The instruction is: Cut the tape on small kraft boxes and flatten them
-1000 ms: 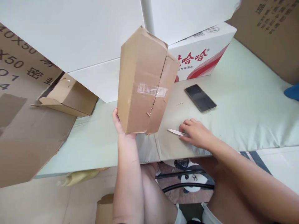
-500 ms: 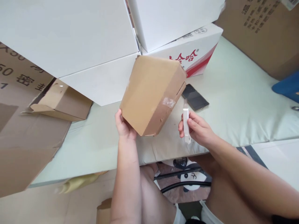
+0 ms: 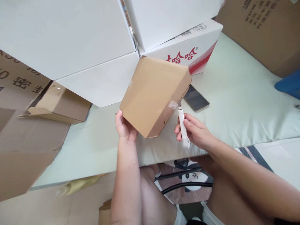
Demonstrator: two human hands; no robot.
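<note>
A brown cardboard box (image 3: pixel 154 93) is held tilted above the pale green surface by my left hand (image 3: pixel 125 126). The thumb lies on its near left corner, and the other fingers are hidden beneath. Along its right side runs a seam with a piece of clear tape (image 3: pixel 173 105) and small tears. My right hand (image 3: pixel 192 129) is closed around a white utility knife (image 3: pixel 183 128) with its blade out. The blade tip is at the box's right side near the tape; whether it touches or enters the cardboard I cannot tell.
Behind the box stand large white boxes (image 3: pixel 93 37) and a white carton with red lettering (image 3: pixel 201 51). A black phone (image 3: pixel 196 98) lies on the pale green surface (image 3: pixel 236 103). An opened small carton (image 3: pixel 63 101) sits left, with a blue object (image 3: pixel 289 86) at far right.
The knife in my right hand has moved left and up, bringing its blade to the box's side. The box has turned slightly in my left hand, its far right corner shifting right.
</note>
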